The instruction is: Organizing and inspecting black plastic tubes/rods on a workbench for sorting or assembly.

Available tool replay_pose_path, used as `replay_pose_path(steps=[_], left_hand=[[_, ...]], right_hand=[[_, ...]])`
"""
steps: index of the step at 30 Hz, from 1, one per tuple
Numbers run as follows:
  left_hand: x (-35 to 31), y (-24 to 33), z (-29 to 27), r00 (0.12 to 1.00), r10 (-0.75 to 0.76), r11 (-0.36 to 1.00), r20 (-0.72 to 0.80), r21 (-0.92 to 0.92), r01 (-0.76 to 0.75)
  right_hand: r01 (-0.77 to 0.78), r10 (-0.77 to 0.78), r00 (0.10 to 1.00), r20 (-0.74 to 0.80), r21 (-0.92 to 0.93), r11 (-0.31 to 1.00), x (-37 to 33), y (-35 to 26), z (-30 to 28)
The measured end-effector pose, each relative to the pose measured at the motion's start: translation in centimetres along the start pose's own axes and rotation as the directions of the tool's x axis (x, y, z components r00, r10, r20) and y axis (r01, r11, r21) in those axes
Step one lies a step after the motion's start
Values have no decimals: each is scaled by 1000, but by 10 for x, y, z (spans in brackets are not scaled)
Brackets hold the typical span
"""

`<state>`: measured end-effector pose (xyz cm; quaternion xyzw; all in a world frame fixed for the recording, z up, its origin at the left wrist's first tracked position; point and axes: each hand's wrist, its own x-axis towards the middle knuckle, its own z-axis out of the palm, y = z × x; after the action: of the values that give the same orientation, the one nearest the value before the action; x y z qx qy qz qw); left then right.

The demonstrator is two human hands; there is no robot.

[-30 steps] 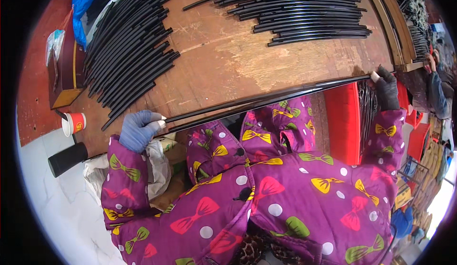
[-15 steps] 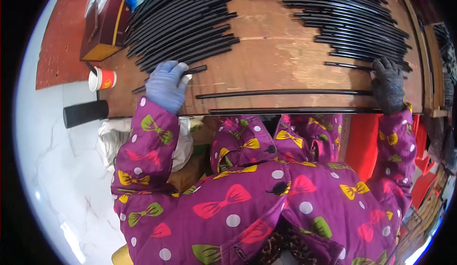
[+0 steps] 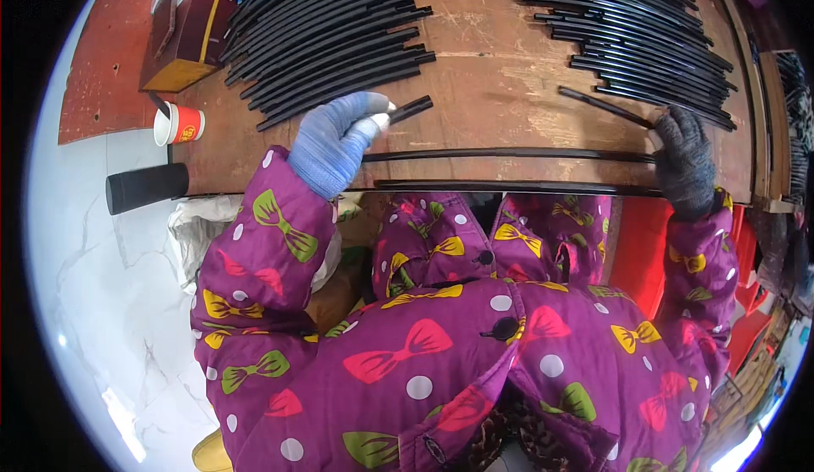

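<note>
The two hands are apart from each other. The left hand (image 3: 339, 137), in a blue glove, pinches a black rod (image 3: 413, 108) with thumb and fingers, above the bench (image 3: 496, 91). The right hand (image 3: 685, 152), in a dark glove, grips a second black rod (image 3: 602, 105). Two long rods (image 3: 509, 152) lie at the front edge. Behind lie a left row (image 3: 331, 58) and a right row (image 3: 640, 36) of similar rods. A paper cup (image 3: 180, 124) is at far left.

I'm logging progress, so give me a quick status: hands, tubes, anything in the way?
Left hand holds black tube. Right hand holds second tube. Two long rods on near side of table, possibly in the way.
</note>
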<state>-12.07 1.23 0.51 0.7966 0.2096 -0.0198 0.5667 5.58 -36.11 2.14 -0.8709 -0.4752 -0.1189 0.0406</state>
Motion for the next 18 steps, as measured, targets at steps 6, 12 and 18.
replay_pose_path(steps=[6,12,18], left_hand=[[-6,18,15,993,-41,999,109,19,39],[-3,17,17,976,150,954,160,234,-185],[-2,21,24,964,152,936,219,282,-212]], right_hand=[[94,-71,993,-90,291,952,14,-51,-13],[75,-57,996,-68,301,951,9,-60,-5],[116,-109,993,-41,316,941,12,-61,-4]])
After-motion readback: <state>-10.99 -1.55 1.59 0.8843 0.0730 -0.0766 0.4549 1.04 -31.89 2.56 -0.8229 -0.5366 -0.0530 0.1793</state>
